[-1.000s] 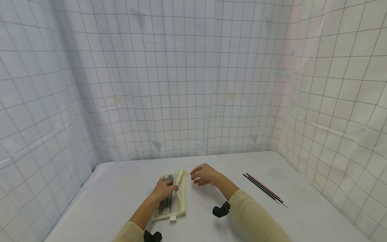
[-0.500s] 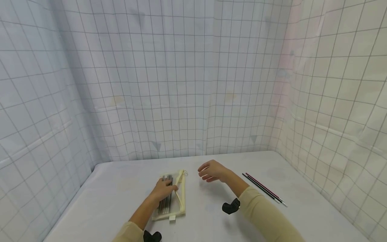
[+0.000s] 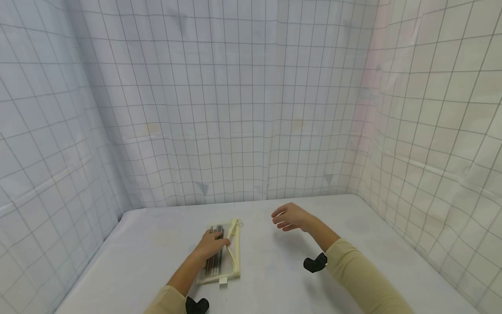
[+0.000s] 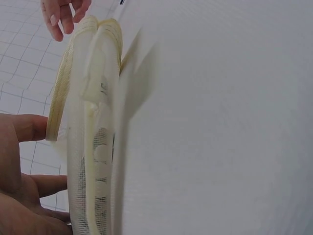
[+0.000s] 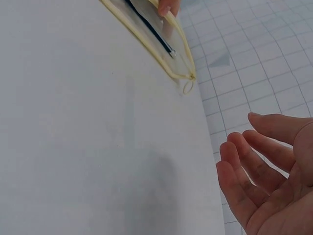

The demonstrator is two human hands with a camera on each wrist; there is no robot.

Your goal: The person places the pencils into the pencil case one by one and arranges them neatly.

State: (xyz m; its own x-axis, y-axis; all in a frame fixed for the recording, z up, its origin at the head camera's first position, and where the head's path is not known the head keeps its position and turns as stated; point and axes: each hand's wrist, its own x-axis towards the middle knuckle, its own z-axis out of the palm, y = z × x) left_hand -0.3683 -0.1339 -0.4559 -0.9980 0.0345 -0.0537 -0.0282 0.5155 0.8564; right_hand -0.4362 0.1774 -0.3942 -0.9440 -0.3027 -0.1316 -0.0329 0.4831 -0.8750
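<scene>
A translucent mesh zip pouch (image 3: pixel 228 261) with cream edging lies flat, several dark pencils (image 3: pixel 213 263) showing inside it. My left hand (image 3: pixel 210 245) rests on the pouch, fingers over the pencils. Its thumb (image 4: pixel 34 127) touches the zip band (image 4: pixel 59 98), which stands away from the pouch body, so the mouth gapes. My right hand (image 3: pixel 292 216) hovers above the table to the right of the pouch, fingers loosely bent and apart, holding nothing. In the right wrist view a dark pencil (image 5: pixel 151 28) lies within the pouch near the zip end.
The white table (image 3: pixel 270 270) ends at the back against a grid-patterned curtain (image 3: pixel 235 109), which also hangs at both sides. A white tag (image 3: pixel 223 282) sits at the pouch's near edge. My right sleeve (image 3: pixel 362 274) covers the spot where two loose pencils lay.
My right hand has moved rightward and away from the pouch, its arm now hiding the loose red and black pencils. My left hand and the pouch have stayed in place.
</scene>
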